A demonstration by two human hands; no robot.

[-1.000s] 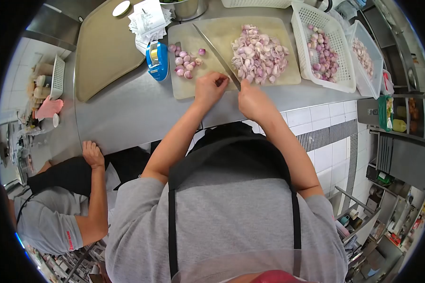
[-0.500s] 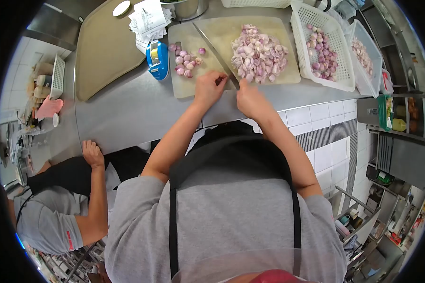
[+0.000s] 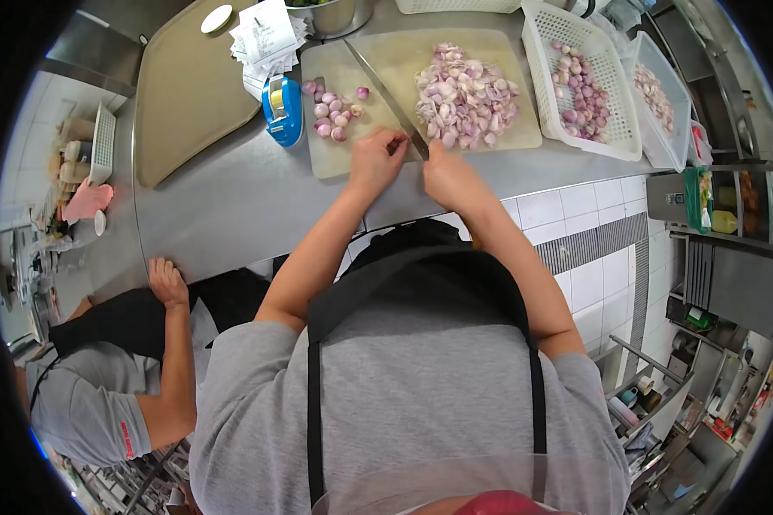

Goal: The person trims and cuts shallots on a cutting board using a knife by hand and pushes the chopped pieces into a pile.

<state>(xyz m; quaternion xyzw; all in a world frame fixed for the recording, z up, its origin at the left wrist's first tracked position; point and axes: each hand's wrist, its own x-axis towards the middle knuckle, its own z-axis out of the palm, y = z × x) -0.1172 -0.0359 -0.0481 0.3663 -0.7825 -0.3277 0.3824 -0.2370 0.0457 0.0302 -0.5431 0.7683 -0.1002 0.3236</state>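
Note:
My right hand [image 3: 452, 178] is closed around the handle of a long kitchen knife [image 3: 383, 88], whose blade slants away to the upper left across a pale cutting board [image 3: 525, 120]. Close to the blade's left side, my left hand [image 3: 375, 160] rests at the board's near edge with its fingers curled together; whatever is in them is hidden. Several peeled whole shallots [image 3: 335, 112] lie on the board beyond my left hand. To the right of the knife is a heap of sliced shallots [image 3: 465, 96].
Right of the board stand a white basket [image 3: 537, 64] of whole shallots and a clear tub [image 3: 680, 129] of pale pieces. A blue tape dispenser [image 3: 285, 120], paper slips [image 3: 266, 39] and a brown tray [image 3: 180, 103] are leftward. A co-worker's hand [image 3: 168, 281] touches the counter edge.
The whole view has shifted slightly left. My right hand, blurred before, now shows sharply; hands, knife and shallots keep nearly the same places.

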